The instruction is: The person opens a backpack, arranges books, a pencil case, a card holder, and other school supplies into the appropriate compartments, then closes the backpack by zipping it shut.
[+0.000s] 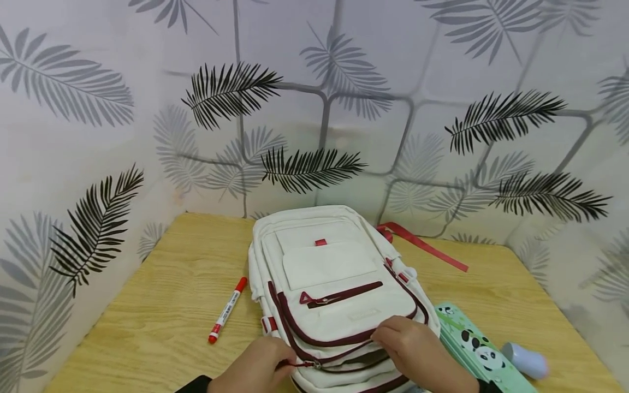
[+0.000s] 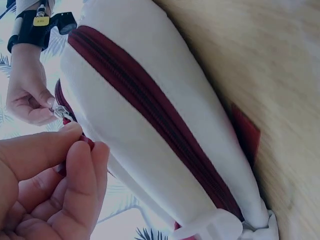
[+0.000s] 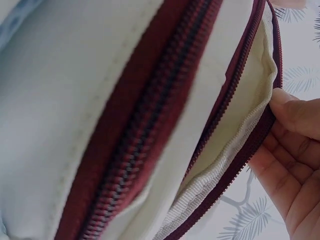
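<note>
A white backpack (image 1: 329,265) with dark red zips lies on its back on the table, its base towards me. At its lower left my left hand (image 1: 262,363) pinches the red zipper pull (image 1: 306,364); in the left wrist view the metal slider (image 2: 62,113) shows just past the left fingertips. My right hand (image 1: 417,349) pinches the edge of the front pocket (image 3: 245,150) between thumb and fingers. That pocket gapes at the right hand, its pale lining showing in the right wrist view. What lies inside the pocket is hidden.
A red-capped marker (image 1: 227,310) lies left of the backpack. To its right are a green panda pencil case (image 1: 474,346) and a pale blue cylinder (image 1: 524,360). A red strap (image 1: 427,245) trails behind the bag on the wooden table (image 1: 162,289). Leaf-patterned cloth hangs behind.
</note>
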The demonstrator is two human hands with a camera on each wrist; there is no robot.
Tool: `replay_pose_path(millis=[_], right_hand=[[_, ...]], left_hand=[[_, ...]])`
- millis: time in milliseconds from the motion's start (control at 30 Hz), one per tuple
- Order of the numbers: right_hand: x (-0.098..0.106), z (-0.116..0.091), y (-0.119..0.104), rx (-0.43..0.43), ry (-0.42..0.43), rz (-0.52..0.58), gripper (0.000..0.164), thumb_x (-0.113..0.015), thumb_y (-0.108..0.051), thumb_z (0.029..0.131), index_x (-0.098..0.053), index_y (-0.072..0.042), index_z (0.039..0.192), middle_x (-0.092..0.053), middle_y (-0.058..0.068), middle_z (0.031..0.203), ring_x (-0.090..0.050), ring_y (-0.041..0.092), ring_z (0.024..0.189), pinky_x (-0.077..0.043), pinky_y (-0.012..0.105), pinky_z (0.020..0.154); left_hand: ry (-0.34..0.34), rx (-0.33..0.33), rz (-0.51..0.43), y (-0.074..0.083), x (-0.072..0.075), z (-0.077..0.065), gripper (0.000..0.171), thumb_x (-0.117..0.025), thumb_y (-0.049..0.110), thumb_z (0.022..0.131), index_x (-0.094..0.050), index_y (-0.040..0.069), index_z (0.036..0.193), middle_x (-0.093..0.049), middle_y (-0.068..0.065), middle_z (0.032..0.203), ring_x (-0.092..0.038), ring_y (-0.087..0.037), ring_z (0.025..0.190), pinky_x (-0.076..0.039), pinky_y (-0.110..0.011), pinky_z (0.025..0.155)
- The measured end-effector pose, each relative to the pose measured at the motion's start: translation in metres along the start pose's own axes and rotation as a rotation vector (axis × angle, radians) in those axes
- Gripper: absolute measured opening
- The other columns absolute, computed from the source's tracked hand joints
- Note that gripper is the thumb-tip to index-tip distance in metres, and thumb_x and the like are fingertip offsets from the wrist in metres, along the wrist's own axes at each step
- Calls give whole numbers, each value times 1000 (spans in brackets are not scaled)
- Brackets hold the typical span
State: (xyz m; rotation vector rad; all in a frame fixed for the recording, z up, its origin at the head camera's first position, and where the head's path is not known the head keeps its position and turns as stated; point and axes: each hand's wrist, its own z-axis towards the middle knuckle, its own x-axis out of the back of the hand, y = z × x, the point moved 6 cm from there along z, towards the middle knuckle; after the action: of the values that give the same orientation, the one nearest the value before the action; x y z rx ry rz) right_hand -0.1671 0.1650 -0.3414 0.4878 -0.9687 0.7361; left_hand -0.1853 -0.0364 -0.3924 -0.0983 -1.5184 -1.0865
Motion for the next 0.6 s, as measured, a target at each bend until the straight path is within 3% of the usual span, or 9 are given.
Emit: replay_pose_path(millis=[67,133,233,400,600], right_hand=[[-1,2,-1,-3,10,-5,7,-65,-10,80,-64,-16,77,-58,-8,77,-57,5,71,-48,16,61],[1,4,-2,1,43,-11,21,-49,-21,91,-64,-16,76,-58,-8,77,-57,5,71,-48,15,61],[7,5,0,-2,118,-47,48,-22,-34,93,-63,-15,75,-58,-7,75,-57,5,69,-47,16,60],[13,8,3,-29,163,-72,51,-21,-37,93,-62,-15,73,-59,-7,73,-56,5,68,-47,18,59],[16,12,4,-2,178,-67,51,-23,-37,95,-62,-13,73,-59,-5,73,-56,7,68,-47,18,58]], left_hand=[[18,-5,3,-2,3,-2,6,-64,11,80,-69,9,76,-61,9,71,-48,4,65,-41,-15,59],[47,-14,26,-2,5,-4,6,-64,10,80,-68,10,75,-61,9,71,-48,3,66,-41,-15,59],[108,-15,78,-3,8,-5,5,-65,8,79,-67,11,75,-60,9,71,-50,2,65,-41,-15,58],[190,11,94,-10,18,-7,8,-64,6,78,-65,12,73,-57,10,68,-47,0,64,-40,-17,57],[207,42,84,-19,25,-1,8,-65,4,76,-67,11,72,-60,7,70,-49,-1,65,-42,-18,57]])
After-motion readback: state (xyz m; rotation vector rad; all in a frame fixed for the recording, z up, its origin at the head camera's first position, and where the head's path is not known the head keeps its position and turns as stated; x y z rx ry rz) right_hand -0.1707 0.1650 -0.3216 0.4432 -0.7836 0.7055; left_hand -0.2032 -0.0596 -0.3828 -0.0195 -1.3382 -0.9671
